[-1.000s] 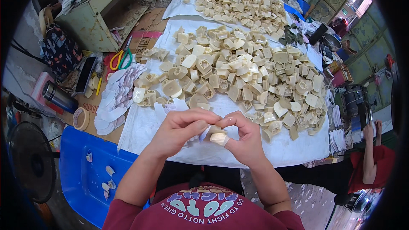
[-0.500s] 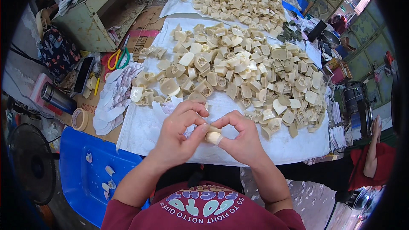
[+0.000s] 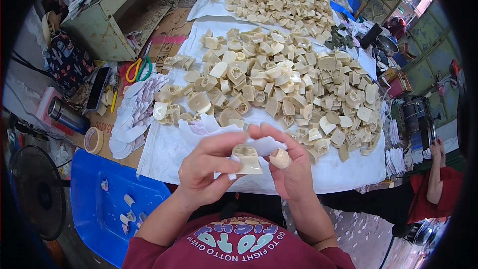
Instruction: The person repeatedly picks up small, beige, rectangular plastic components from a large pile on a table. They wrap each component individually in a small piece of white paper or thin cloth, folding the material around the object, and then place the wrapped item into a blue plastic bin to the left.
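My left hand (image 3: 208, 167) is closed on a beige, D-shaped plastic heel block (image 3: 248, 165), whose hollow, ribbed end is turned up. A small white bit shows by the left thumb. In my right hand (image 3: 294, 172), the fingers grip a thin white cut piece (image 3: 268, 146) just behind and right of the block. A cream-coloured cover (image 3: 280, 158) wraps the right thumb tip. More white cut pieces (image 3: 201, 128) lie on the cloth beyond my left hand. A large pile of similar heel blocks (image 3: 279, 77) spreads past both hands.
White cloth (image 3: 348, 179) covers the table; a second heap of blocks (image 3: 279, 0) sits farther back. At left are a stack of white pieces (image 3: 130, 122), scissors (image 3: 139, 68), a tape roll (image 3: 93, 140) and a blue tub (image 3: 99, 219) holding several blocks. Another person's arm (image 3: 435, 174) shows at right.
My hands, earlier pinched together, have moved apart a little. The heel block now shows plainly in the left hand, and a white piece is visible in the right.
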A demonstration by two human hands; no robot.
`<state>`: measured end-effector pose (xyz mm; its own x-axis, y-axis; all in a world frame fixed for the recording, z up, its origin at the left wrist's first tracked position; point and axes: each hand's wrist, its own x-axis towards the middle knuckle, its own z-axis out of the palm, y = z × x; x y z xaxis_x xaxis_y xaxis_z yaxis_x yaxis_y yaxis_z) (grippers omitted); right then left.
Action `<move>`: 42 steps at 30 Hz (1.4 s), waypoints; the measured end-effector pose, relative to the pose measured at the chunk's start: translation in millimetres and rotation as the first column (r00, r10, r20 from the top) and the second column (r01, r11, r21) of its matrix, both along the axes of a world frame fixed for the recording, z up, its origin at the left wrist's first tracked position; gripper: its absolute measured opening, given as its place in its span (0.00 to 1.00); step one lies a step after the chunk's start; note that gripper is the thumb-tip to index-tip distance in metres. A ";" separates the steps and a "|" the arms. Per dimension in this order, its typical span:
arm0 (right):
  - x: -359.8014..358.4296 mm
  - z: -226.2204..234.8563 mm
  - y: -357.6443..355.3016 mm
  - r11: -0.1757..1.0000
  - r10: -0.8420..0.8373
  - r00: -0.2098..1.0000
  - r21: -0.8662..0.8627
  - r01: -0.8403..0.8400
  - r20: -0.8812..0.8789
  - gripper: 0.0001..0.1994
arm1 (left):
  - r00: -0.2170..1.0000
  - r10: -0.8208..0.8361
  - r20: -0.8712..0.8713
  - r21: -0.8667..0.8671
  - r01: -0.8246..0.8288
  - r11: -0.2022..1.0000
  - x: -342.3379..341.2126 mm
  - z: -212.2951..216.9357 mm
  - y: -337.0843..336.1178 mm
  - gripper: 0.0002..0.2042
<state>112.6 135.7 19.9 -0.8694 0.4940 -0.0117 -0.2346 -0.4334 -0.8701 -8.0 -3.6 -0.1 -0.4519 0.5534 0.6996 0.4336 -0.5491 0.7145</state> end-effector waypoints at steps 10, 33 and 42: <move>11.4 3.0 0.2 0.996 -0.003 1.000 0.086 0.003 -0.005 0.12 | 0.932 0.174 -0.318 -0.049 -0.200 0.979 0.2 1.9 7.4 0.17; -19.1 -25.2 23.0 0.850 0.044 0.998 0.526 -0.014 -0.045 0.08 | 0.735 0.072 0.675 -0.248 0.134 0.960 2.7 -2.1 23.6 0.09; -22.2 -30.9 20.6 0.585 -0.120 0.987 0.795 0.160 -0.110 0.08 | 0.863 0.176 0.473 -0.292 -0.035 0.956 16.3 -20.0 30.3 0.08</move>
